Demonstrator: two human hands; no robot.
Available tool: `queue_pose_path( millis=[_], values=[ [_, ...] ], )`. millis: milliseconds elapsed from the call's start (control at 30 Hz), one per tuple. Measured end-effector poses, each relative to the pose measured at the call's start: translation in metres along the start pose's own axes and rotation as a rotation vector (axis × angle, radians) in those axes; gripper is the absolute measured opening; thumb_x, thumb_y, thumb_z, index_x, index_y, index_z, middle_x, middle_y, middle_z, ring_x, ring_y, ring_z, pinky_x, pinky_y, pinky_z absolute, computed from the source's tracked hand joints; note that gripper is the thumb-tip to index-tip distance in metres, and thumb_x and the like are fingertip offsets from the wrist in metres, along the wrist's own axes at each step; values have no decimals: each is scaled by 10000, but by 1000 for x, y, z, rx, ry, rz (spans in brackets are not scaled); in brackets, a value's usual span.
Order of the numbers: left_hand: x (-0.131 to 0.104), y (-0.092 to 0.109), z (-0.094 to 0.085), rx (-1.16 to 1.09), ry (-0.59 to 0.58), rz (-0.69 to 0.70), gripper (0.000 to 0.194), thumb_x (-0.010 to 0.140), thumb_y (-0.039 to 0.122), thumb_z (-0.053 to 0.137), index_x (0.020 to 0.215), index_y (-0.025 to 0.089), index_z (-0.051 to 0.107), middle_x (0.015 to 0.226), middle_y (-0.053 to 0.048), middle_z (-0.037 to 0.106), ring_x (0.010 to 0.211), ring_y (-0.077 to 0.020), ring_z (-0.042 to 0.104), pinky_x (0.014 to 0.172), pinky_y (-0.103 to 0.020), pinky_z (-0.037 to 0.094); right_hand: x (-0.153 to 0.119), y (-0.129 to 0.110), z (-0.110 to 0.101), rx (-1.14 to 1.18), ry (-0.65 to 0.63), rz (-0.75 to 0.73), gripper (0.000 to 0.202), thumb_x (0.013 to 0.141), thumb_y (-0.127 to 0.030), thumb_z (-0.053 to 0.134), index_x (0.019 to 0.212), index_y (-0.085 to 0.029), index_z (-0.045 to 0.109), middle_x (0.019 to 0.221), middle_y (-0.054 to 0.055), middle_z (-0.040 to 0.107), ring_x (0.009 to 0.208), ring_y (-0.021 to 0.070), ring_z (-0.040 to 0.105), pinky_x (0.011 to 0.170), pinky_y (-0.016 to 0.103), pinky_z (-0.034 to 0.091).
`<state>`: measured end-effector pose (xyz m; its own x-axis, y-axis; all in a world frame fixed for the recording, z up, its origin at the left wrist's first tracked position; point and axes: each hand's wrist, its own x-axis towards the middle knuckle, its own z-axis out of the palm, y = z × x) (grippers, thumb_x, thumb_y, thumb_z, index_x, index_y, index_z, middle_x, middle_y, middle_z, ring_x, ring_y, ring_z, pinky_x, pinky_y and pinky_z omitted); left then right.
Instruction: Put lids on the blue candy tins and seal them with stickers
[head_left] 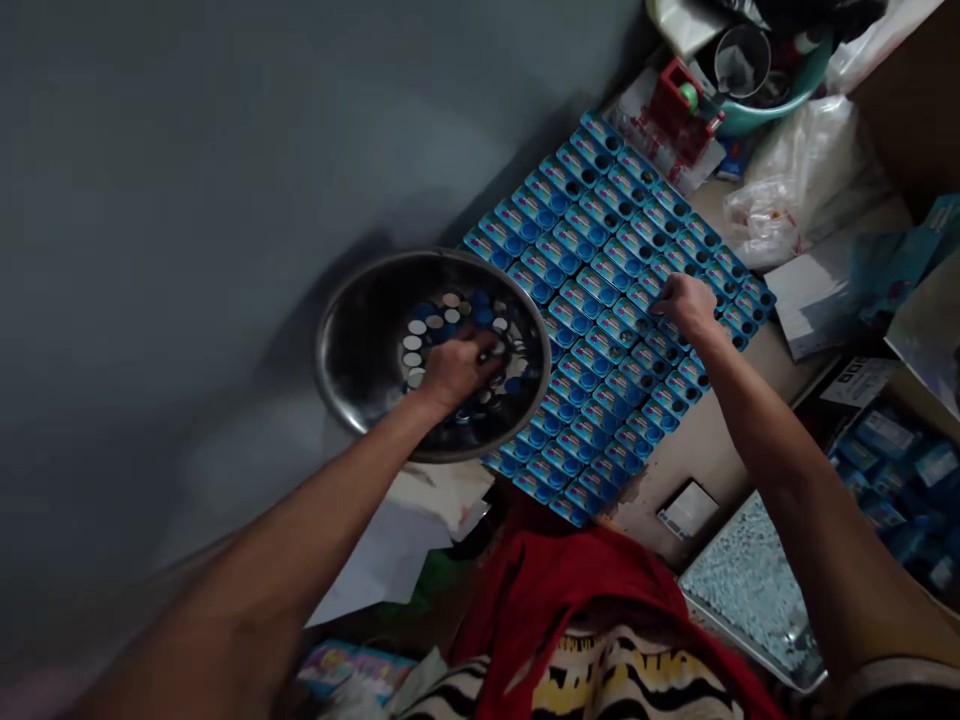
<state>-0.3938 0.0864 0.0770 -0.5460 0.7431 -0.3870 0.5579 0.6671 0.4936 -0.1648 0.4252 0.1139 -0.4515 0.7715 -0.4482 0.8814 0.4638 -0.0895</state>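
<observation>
My left hand [454,372] reaches into a wide steel bowl [352,400]. Its fingers are dark and smeared by motion among loose round discs [412,343], some white or silvery, some blue. My right hand [686,302] is over rows of small blue packs [577,300], its fingers pinched together at one of them. Whatever lies between those fingertips is hidden. Each pack has a printed label and a round spot at one end; some spots look blue, others dark. The bowl's right rim overlaps the nearest packs.
A red tape dispenser [679,110] and a teal basin [750,118] of odds and ends stand at the back right, beside plastic bags [802,180]. Nearer are a small white box [688,508], a tray of pale blue bits [750,570] and more blue packs [892,470]. A grey wall [187,200] bounds the left.
</observation>
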Motion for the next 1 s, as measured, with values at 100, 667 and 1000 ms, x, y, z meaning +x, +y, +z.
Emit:
queue_pose_path(
  millis=[100, 667, 1000],
  values=[
    [7, 2, -9, -423, 210, -274, 260, 780, 308, 688, 1011, 189, 689, 863, -67, 731, 801, -223, 676, 714, -300, 506, -15, 9, 1, 45, 38, -27, 202, 852, -326, 803, 1034, -239, 795, 1084, 54, 803, 1002, 257, 699, 788, 325, 451],
    [-57, 113, -61, -524, 167, -67, 261, 780, 343, 807, 974, 188, 724, 649, 52, 580, 579, -115, 462, 569, -237, 360, -146, -160, -5, 930, -59, -506, 154, 894, -337, 733, 997, -348, 847, 1019, 7, 804, 955, 198, 741, 929, 307, 593],
    [-10, 217, 25, -850, 129, 158, 161, 865, 219, 747, 1023, 205, 778, 1038, -60, 799, 840, -169, 688, 778, -264, 530, -113, -20, -1, 1265, 114, -4, 263, 750, -410, 812, 936, -226, 840, 812, 5, 793, 767, 217, 756, 796, 379, 635]
  ],
)
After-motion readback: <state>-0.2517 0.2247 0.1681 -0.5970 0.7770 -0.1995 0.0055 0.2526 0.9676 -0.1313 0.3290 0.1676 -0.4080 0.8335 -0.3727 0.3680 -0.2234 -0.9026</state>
